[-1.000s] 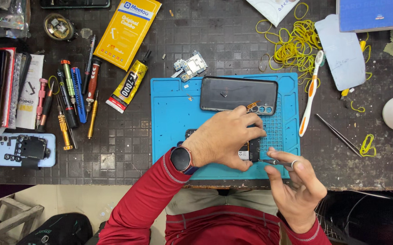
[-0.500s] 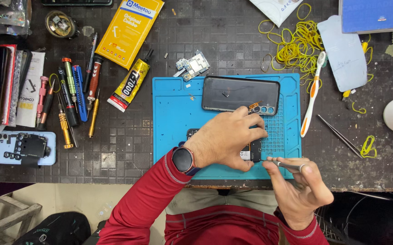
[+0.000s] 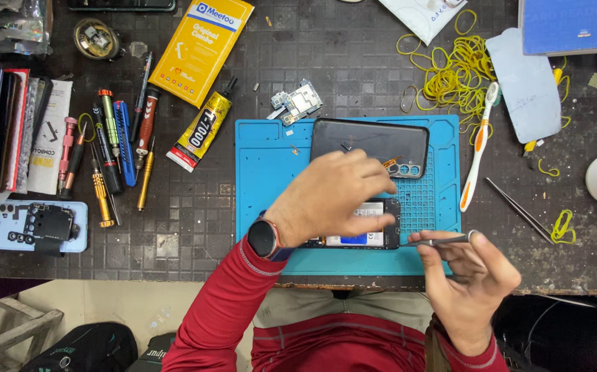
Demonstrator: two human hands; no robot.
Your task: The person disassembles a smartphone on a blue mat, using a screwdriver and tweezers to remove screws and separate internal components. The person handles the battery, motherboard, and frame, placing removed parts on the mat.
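Dark tiled surface (image 3: pixel 353 62): left hand (image 3: pixel 336 193) still presses the opened black phone (image 3: pixel 371 231) flat; right hand (image 3: pixel 467 275) keeps pinching thin metal tweezers (image 3: pixel 436 241), now nearer the phone.

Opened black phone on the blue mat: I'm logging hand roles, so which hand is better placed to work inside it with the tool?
Right hand: it holds the thin metal tweezers at the phone's edge; the left hand presses the phone down.

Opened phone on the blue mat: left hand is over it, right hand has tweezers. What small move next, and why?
Probably bring the tweezers in the right hand leftward into the opened phone. Their tip sits just off its right edge, and the left hand already covers and steadies it on the blue mat.
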